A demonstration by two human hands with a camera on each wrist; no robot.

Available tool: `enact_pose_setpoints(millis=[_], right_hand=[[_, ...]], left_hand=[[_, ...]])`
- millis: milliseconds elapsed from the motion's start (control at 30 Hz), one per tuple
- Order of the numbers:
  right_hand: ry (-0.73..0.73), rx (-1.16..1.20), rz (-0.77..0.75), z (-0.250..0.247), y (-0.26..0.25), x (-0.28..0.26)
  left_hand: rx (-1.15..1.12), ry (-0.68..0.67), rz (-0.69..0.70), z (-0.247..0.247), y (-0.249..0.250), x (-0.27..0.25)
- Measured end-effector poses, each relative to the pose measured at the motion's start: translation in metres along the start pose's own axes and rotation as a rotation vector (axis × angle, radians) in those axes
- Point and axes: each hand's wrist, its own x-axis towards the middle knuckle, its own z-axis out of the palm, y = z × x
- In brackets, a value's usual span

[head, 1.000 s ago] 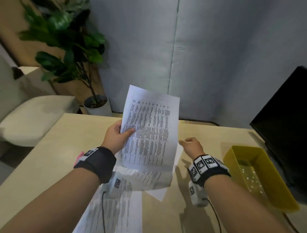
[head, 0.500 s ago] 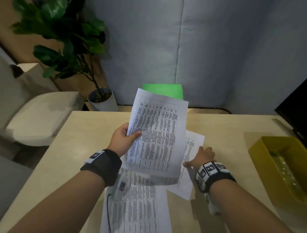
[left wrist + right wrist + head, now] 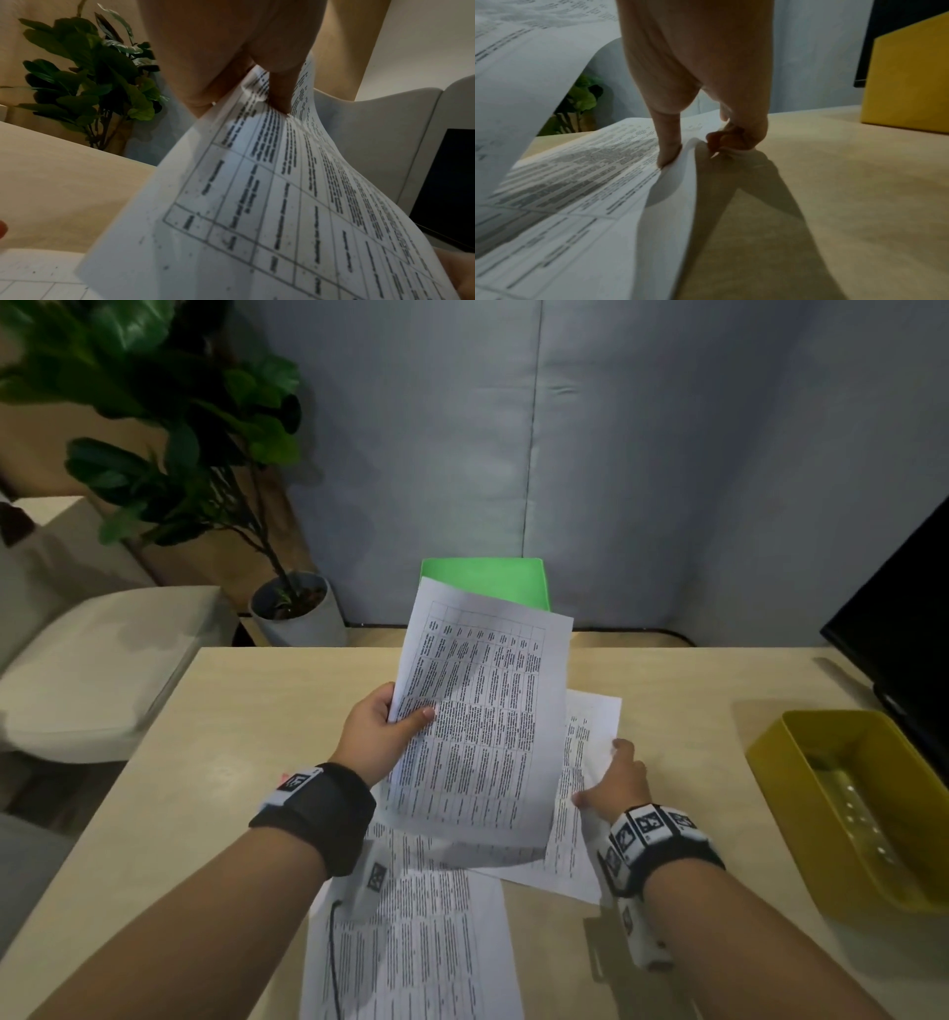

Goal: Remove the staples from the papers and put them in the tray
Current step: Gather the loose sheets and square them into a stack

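Nearest us, a white printed sheet [image 3: 411, 937] lies flat on the pale wooden table [image 3: 205, 762]. Our right hand [image 3: 613, 785] pinches the edge of a second printed sheet [image 3: 580, 819], thumb on top, fingers curled beneath. We judge it best lifted slowly, low to the table. Our left hand [image 3: 382, 737] grips the raised tabular page [image 3: 482, 721]. The yellow plastic tray [image 3: 770, 757] waits at right; no staples are visible to us.
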Motion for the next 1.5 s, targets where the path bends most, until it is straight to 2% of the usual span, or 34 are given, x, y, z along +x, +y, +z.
enact_pose_setpoints(millis=[100, 200, 333, 633, 767, 867, 1000, 1100, 1200, 1333, 1500], right_hand=[[0.001, 0.089, 0.029, -0.007, 0.006, 0.000], [0.067, 0.197, -0.014, -0.014, 0.010, 0.002], [0.135, 0.241, -0.164, -0.031, 0.005, 0.003], [0.208, 0.533, -0.543, -0.097, -0.042, -0.027], [0.150, 0.717, -0.644, -0.120, -0.060, -0.047], [0.022, 0.856, -0.658, -0.132, -0.070, -0.058], [-0.210, 0.914, -0.682, -0.137, -0.078, -0.068], [-0.301, 0.926, -0.682, -0.133, -0.079, -0.070], [-0.298, 0.898, -0.638, -0.122, -0.077, -0.068], [-0.289, 0.915, -0.529, -0.108, -0.072, -0.064], [-0.248, 0.786, -0.511, -0.094, -0.071, -0.064]], left_hand=[[0.012, -0.002, 0.009, 0.002, -0.001, -0.003], [0.026, 0.009, 0.011, 0.003, -0.003, -0.006], [0.046, 0.053, 0.002, 0.006, -0.002, -0.009], [0.126, 0.220, 0.029, 0.007, 0.008, -0.013], [0.187, 0.370, 0.036, 0.002, 0.009, -0.014], [0.185, 0.414, 0.030, -0.001, 0.012, -0.016], [0.060, 0.302, 0.023, 0.004, 0.025, -0.025], [-0.071, 0.182, 0.021, 0.008, 0.036, -0.031], [-0.162, 0.088, 0.016, 0.013, 0.051, -0.041], [-0.314, 0.027, -0.001, 0.018, 0.069, -0.050], [-0.269, -0.021, 0.016, 0.013, 0.068, -0.054]])
